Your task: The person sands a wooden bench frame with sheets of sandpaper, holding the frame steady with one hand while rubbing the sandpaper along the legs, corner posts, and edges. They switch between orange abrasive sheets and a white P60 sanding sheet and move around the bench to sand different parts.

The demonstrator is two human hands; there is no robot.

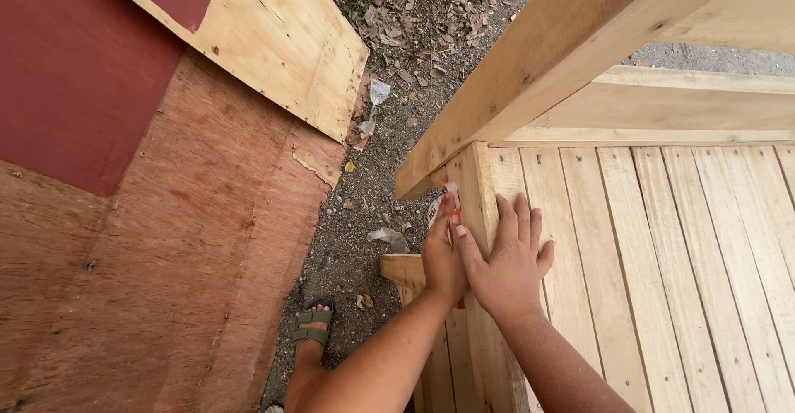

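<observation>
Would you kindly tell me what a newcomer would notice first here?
Two hands at centre: the left hand presses a scrap of paper against a pale wooden frame, the right hand flat on the slats. Left lie red-painted plywood sheets on gravel.

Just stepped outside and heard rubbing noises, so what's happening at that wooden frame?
A person stands beside a pale wooden slatted frame. Their left hand presses a small piece of what looks like sandpaper against the side of the frame's edge board, while the right hand lies flat on the slats next to it. Plywood sheets lie on the gravel ground, and one sandalled foot shows below.
</observation>
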